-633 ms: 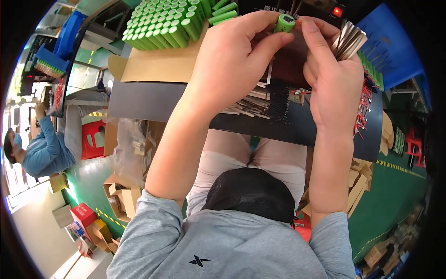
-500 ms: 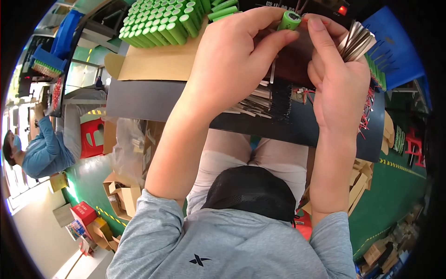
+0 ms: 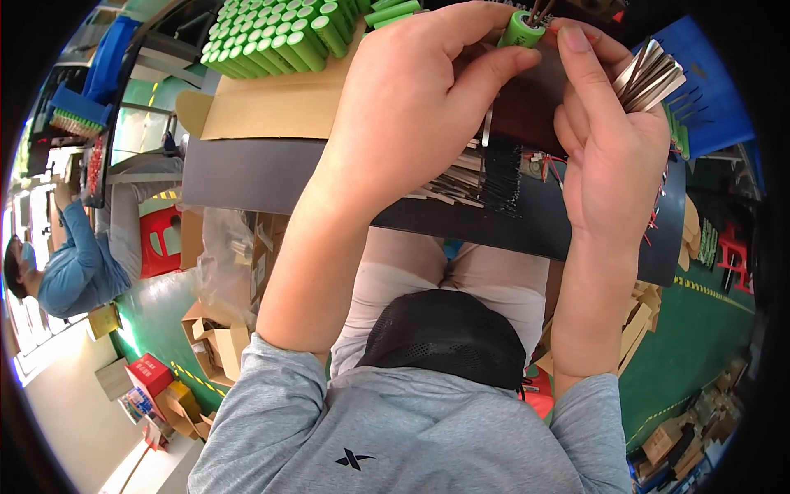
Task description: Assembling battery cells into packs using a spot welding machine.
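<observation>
My left hand (image 3: 411, 107) is closed on a green cylindrical battery cell (image 3: 519, 33), pinched between thumb and fingers at the far edge of the table. Two thin dark rods (image 3: 540, 12) meet the cell's end face. Just to the right of the cell, my right hand (image 3: 613, 152) is closed round a bundle of flat metal strips (image 3: 650, 78), which fans out on its outer side. Its thumb and forefinger point toward the cell; whether a strip is pinched at their tips is too small to tell. Below my hands, more metal strips (image 3: 457, 181) lie on the dark table.
Standing green cells (image 3: 276, 37) crowd the far left on a cardboard sheet (image 3: 271, 107). Black and red leads (image 3: 504, 181) lie on the table (image 3: 247, 177). A blue bin (image 3: 716, 99) is at far right. Another person (image 3: 78, 255) sits at left; cardboard boxes (image 3: 218, 342) stand on the floor.
The two dark rods now meet the cell's end, where the face was more exposed before. My right hand has shifted slightly right, away from the cell, still holding the strips.
</observation>
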A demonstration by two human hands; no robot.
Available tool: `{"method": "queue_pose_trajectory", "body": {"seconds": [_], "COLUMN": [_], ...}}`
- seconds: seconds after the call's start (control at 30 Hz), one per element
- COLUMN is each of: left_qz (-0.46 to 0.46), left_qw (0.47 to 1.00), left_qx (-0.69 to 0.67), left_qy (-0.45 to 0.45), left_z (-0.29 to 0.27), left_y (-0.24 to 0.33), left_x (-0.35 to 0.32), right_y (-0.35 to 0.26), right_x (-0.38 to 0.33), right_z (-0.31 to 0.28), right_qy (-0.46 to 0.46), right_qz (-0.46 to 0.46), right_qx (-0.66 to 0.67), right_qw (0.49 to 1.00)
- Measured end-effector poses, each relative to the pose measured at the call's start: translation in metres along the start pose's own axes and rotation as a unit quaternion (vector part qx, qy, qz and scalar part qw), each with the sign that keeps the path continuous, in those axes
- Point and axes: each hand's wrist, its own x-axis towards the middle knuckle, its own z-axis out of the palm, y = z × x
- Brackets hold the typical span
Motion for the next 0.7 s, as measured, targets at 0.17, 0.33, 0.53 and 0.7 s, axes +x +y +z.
{"method": "queue_pose_trajectory", "body": {"seconds": [0.17,0.33,0.53,0.7], "left_qz": [0.004,0.401,0.127,0.096], "left_qw": [1.0,0.912,0.988,0.995], "left_qx": [-0.001,0.024,0.035,-0.003], "left_qy": [0.0,0.079,0.076,0.007], "left_z": [0.002,0.012,0.014,0.006], "left_y": [0.0,-0.056,-0.033,-0.035], "left_x": [-0.001,0.019,0.001,-0.014], "right_y": [0.0,-0.001,-0.001,-0.01], "right_x": [0.0,0.0,-0.001,-0.018], "right_z": [-0.002,0.001,-0.002,-0.001], "right_qy": [0.001,-0.008,0.009,0.01], "right_qz": [-0.001,-0.003,0.014,0.014], "right_qx": [-0.004,0.011,0.008,-0.018], "right_qw": [1.0,1.0,1.0,1.0]}}
